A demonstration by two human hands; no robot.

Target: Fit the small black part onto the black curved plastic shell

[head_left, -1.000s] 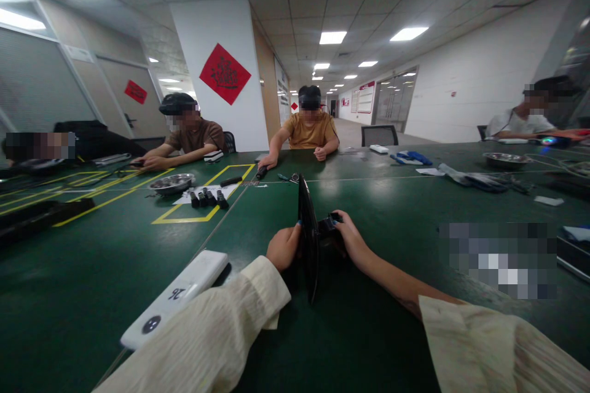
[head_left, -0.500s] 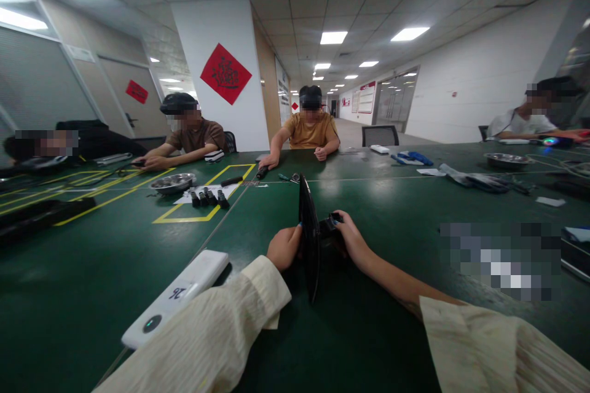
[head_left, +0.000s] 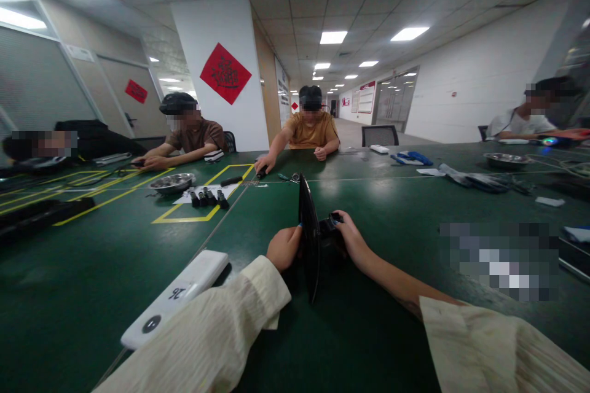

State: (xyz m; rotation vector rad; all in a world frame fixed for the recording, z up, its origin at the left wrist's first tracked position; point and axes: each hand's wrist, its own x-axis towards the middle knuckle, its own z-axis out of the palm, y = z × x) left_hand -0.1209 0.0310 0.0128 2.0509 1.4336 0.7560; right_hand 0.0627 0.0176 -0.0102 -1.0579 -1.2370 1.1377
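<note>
A thin, glossy black panel (head_left: 314, 252) stands on edge before me, seen nearly side-on. A black block-shaped part (head_left: 330, 227) sticks out from its right side. My left hand (head_left: 284, 248) is closed at the panel's left face, its thumb against the edge and its other fingers partly hidden. On the other side, my right hand (head_left: 352, 237) is wrapped round the black block-shaped part, with the fingertips over its top. Where the block meets the panel is dark and hard to make out. By my left forearm lies a white power bank (head_left: 179, 295) marked 26.
Several black cylindrical parts (head_left: 209, 198) and a metal bowl (head_left: 172, 183) are at the left on the green table (head_left: 258, 221). Across from me, a co-worker's hand (head_left: 264, 166) holds a dark tool. Blue cloth (head_left: 412, 158) and another bowl (head_left: 507, 161) lie at right.
Both my hands and the black panel hold almost the same place. The co-worker's hand opposite has shifted slightly. The green light on the power bank no longer shows.
</note>
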